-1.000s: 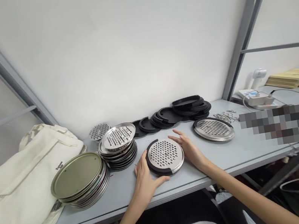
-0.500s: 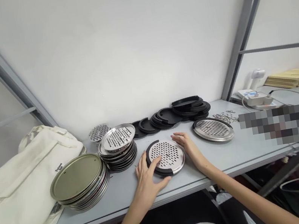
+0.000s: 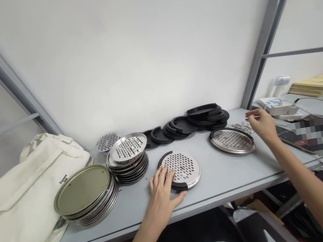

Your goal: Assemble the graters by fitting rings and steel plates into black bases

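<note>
A round metal grater plate point(image 3: 184, 166) with slotted holes lies on the table, a black crescent-shaped rim along its left side. My left hand point(image 3: 162, 195) rests on that rim and the plate's left edge, fingers spread. Over the pile of small metal rings or clips point(image 3: 241, 127), my right hand point(image 3: 261, 123) is raised with thumb and fingertips pinched together; whether a small piece is between them I cannot make out. Between the hands lies a second grater plate point(image 3: 233, 140) with a black rim.
Grater plates point(image 3: 129, 148) are stacked at left, beside a pile of olive-topped round lids point(image 3: 83, 190) and a cream bag point(image 3: 26, 185). Black round holders point(image 3: 185, 125) line the wall. A power strip with cables point(image 3: 280, 107) and thin wooden boards point(image 3: 319, 86) are at right.
My right hand has left the near grater plate's side and moved right to the small metal pieces, its fingers now pinched. My left hand stays on the plate.
</note>
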{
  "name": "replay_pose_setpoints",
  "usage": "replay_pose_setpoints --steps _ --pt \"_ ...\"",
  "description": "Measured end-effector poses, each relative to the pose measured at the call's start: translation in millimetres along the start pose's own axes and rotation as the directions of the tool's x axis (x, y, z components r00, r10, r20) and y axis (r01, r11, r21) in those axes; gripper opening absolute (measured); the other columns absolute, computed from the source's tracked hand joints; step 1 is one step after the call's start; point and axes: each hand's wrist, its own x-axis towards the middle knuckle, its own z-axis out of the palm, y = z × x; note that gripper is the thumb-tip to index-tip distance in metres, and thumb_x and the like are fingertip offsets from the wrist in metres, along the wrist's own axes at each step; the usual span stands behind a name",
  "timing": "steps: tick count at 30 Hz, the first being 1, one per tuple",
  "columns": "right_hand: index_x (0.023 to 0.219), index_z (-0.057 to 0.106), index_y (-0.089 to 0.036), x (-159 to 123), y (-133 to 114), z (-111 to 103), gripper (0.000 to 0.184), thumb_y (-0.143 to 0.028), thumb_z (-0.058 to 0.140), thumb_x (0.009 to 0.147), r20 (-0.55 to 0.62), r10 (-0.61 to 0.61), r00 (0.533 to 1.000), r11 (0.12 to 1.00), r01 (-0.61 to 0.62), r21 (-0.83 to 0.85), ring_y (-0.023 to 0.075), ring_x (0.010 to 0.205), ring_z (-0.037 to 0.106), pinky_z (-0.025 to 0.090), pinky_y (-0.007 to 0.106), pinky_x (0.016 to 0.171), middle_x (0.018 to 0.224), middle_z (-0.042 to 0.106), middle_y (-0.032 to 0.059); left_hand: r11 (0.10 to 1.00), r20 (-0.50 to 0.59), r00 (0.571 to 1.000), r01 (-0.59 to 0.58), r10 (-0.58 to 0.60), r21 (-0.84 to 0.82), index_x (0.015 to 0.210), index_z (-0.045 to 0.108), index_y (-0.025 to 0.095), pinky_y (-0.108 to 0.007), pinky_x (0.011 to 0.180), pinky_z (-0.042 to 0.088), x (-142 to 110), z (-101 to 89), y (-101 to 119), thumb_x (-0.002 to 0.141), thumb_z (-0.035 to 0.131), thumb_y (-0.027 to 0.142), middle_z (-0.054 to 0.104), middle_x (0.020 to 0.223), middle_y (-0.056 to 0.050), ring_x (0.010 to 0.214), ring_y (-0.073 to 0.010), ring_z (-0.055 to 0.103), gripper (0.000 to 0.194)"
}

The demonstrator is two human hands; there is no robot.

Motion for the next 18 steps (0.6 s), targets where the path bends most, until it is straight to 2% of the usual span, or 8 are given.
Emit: replay_pose_setpoints --steps 4,10,13,18 --pt "0.079 0.061 -0.014 25.9 26.4 9.8 0.015 -0.012 0.046 0.077 0.099 0.046 0.994 0.989 -0.032 -0.142 0.0213 0.077 0.06 0.042 0.032 0.077 0.083 0.067 0.0138 1.0 -0.013 1.0 -0.014 0.014 0.012 0.13 0.042 0.024 -0.048 0.104 0.029 0.2 -1.2 1.5 0.079 0.064 0.034 0.038 0.142 -0.011 0.132 -0.0302 0.03 0.057" --pt "0.072 0.064 -0.013 25.3 41.5 21.6 0.009 -0.016 0.056 0.073 0.27 0.102 0.957 0.962 -0.025 -0.273 0.0218 0.071 0.057 0.038 0.031 0.068 0.076 0.067 0.0133 0.998 0.007 1.0 -0.027 0.027 0.05 0.133 0.039 0.023 -0.047 0.105 0.027 -0.2 -3.5 4.9 0.082 0.06 0.033 0.036 0.143 -0.011 0.134 -0.0297 0.027 0.056" --pt "0.071 0.065 -0.013 24.1 45.1 21.7 0.011 -0.02 0.057 0.074 0.277 0.138 0.951 0.94 -0.037 -0.34 0.0228 0.077 0.057 0.036 0.032 0.07 0.08 0.068 0.014 0.998 0.025 0.999 -0.029 0.027 0.061 0.134 0.038 0.022 -0.045 0.105 0.027 0.2 -4.7 5.6 0.083 0.058 0.033 0.035 0.143 -0.012 0.133 -0.0284 0.028 0.055" --pt "0.067 0.067 -0.014 23.1 44.2 22.8 0.014 -0.027 0.062 0.071 0.264 0.211 0.941 0.892 -0.075 -0.447 0.0275 0.079 0.057 0.034 0.036 0.07 0.075 0.069 0.0152 0.998 0.021 0.999 -0.042 0.041 0.051 0.133 0.038 0.022 -0.047 0.104 0.027 1.1 -5.8 6.3 0.083 0.058 0.034 0.036 0.142 -0.013 0.132 -0.0297 0.03 0.055"
